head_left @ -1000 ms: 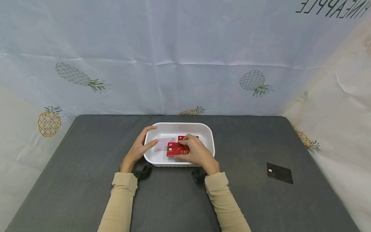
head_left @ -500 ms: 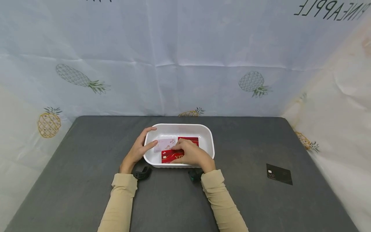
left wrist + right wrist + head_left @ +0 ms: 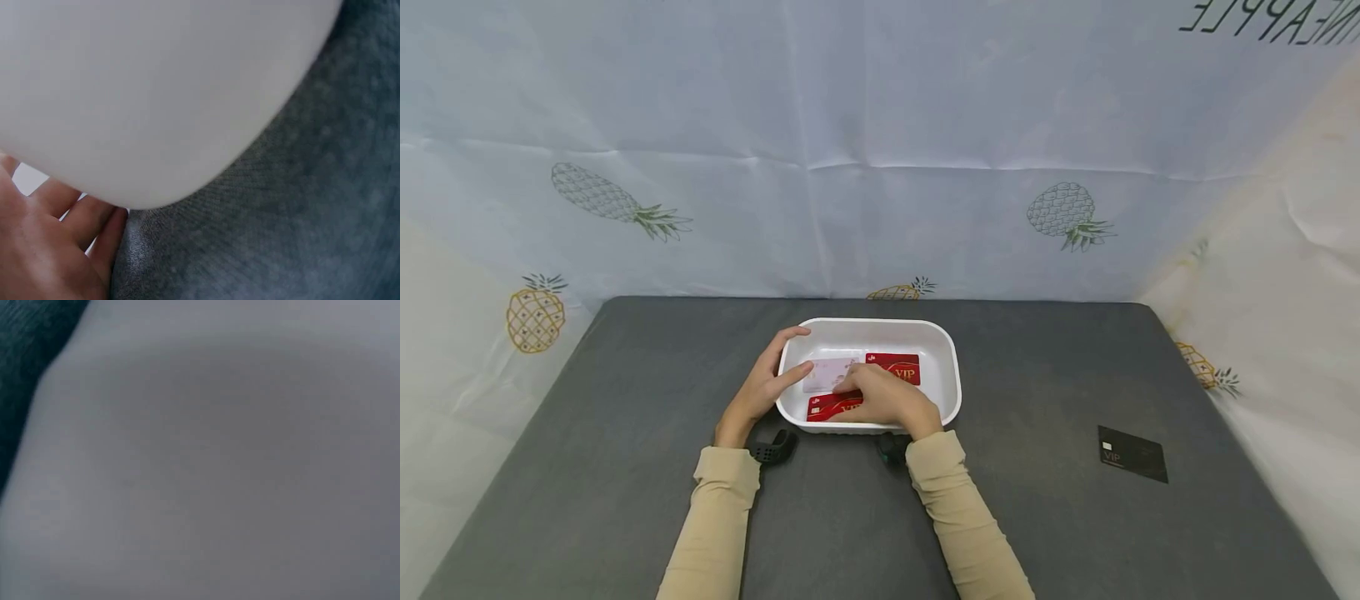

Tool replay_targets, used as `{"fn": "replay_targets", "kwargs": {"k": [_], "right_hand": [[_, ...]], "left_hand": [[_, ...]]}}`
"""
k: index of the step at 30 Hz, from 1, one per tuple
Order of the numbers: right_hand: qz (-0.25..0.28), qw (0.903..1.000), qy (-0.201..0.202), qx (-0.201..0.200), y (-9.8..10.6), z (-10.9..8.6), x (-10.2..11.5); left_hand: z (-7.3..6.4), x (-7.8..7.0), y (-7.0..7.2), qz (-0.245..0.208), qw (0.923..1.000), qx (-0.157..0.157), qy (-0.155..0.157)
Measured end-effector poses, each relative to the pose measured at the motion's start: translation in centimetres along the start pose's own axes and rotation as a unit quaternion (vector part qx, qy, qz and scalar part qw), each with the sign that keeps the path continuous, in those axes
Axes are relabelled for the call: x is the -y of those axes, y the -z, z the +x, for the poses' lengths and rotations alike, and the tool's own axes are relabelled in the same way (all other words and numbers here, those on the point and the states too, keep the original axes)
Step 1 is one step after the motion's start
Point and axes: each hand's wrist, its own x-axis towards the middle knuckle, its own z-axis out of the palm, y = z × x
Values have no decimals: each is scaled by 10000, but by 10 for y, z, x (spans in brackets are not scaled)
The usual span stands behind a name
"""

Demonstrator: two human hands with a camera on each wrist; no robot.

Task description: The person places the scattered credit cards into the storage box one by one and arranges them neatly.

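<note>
A white tray (image 3: 951,367) holds several cards. My right hand (image 3: 891,398) pinches a red VIP card (image 3: 823,407) by its right part, low inside the tray near the front wall; whether the card touches the tray floor I cannot tell. Behind it lie a pale pink card (image 3: 823,375) on the left and another red VIP card (image 3: 901,367) on the right. My left hand (image 3: 760,390) holds the tray's left end, thumb over the rim, fingers along the outside. The left wrist view shows those fingers (image 3: 84,219) against the tray wall; the right wrist view shows only blurred tray.
A black VIP card (image 3: 1132,454) lies alone on the dark grey table (image 3: 1037,375), well to the right. Behind the table hangs a pale cloth (image 3: 850,225) printed with pineapples. Each wrist carries a dark strap device, the left one (image 3: 775,448) in front of the tray.
The right hand has moved left and toward the front wall with the red card, lowering it in the tray. More of the other red card shows. The left hand stays put on the tray.
</note>
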Motion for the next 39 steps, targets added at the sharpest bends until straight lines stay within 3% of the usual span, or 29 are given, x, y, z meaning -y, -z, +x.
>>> {"fn": "replay_targets", "kwargs": {"k": [8,28,39], "right_hand": [[-277,9995,115,-110,-6,6,4],[-617,9953,-426,-619,-17,13,15],[-644,9955,-301,-626,-18,11,14]], "left_hand": [[0,0,1,-8,10000,-30,-50],[0,-2,-1,-58,10000,-9,-55],[1,-3,-1,-107,9999,16,-32]]}}
